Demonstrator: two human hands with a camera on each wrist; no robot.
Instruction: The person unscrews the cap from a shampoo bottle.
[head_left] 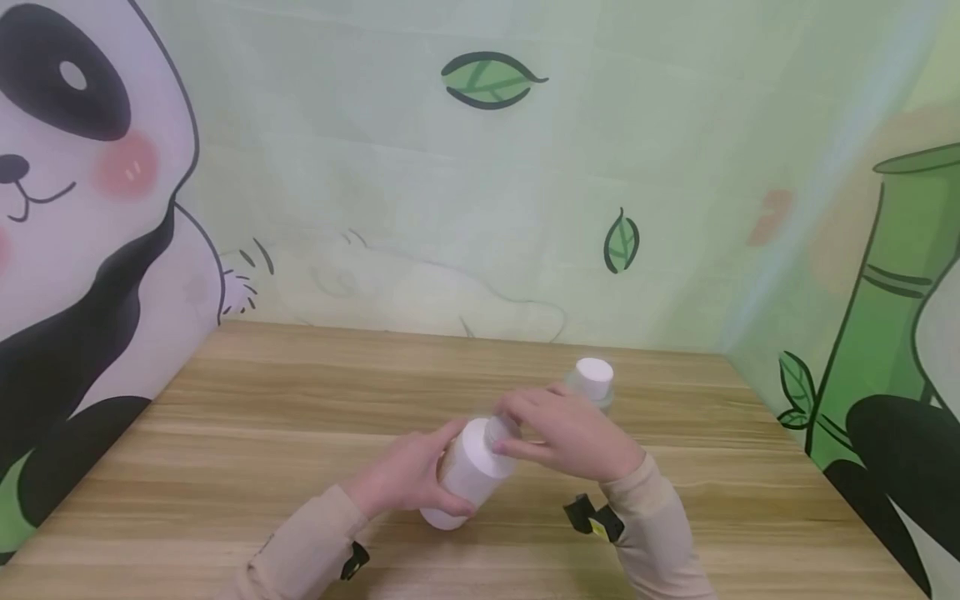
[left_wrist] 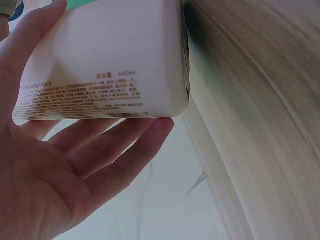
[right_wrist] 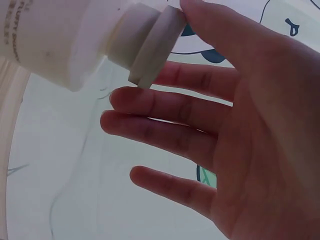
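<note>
A white shampoo bottle [head_left: 471, 471] leans to the right above the wooden table, its base low and its cap end up. My left hand [head_left: 408, 471] grips its body, thumb on the near side and fingers round the far side. Small brown print with "440ml" shows on the bottle [left_wrist: 115, 45] in the left wrist view. At its top, my right hand [head_left: 573, 433] pinches the white cap [right_wrist: 159, 47] between thumb and index finger. The cap's lid sits tilted against its collar in the right wrist view, while the other fingers [right_wrist: 160, 132] are spread out below.
Behind my right hand stands a second bottle with a white cap [head_left: 595, 377], its lower part hidden by the hand. The wooden table [head_left: 300, 400] reaches back to a pale green cloth backdrop [head_left: 360, 167] printed with pandas, leaves and bamboo.
</note>
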